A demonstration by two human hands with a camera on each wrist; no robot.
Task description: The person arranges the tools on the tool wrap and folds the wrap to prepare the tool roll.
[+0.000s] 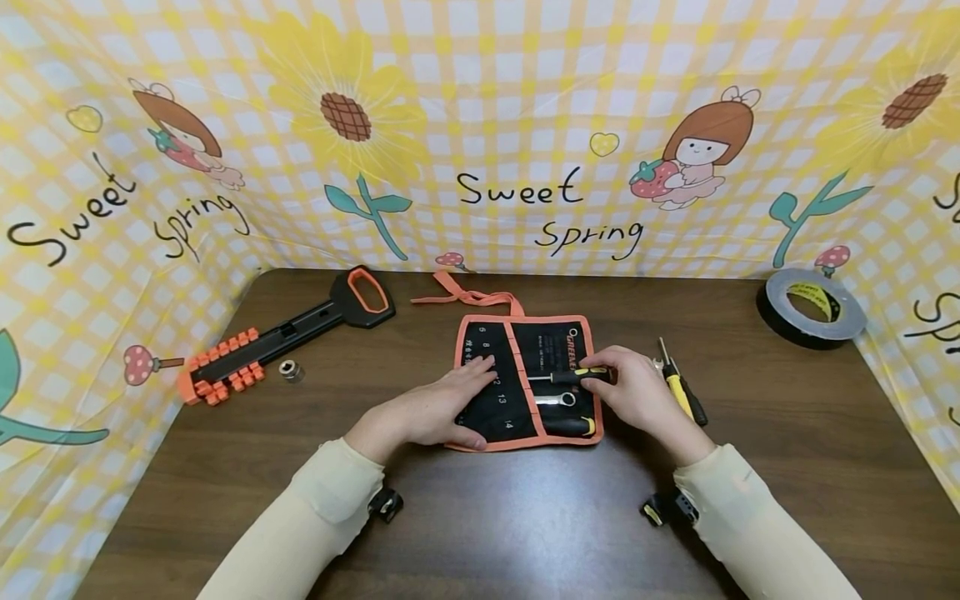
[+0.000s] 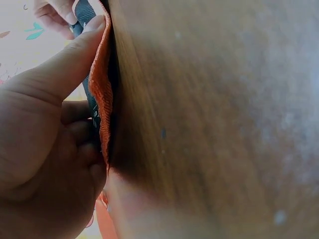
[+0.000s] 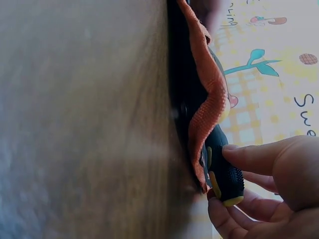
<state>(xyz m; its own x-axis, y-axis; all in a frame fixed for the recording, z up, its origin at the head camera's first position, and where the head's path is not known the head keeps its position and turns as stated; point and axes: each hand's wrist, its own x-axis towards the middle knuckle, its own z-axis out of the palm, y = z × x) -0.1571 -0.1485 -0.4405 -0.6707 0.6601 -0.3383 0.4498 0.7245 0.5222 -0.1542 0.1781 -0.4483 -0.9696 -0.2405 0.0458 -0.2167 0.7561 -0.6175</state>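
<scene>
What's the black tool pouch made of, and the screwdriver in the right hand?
The tool pouch looks like matte black cloth; its ribbed, bending orange edging seems woven. The screwdriver has a black-and-yellow handle, probably plastic, maybe rubbery, with little bumps; its shaft looks silvery, like metal.

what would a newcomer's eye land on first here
Probably the yellow checked cloth behind the table. Mid-table, the left hand rests on an orange-edged pouch, and the right hand grips a screwdriver at its right side. A tape roll sits far right.
</scene>
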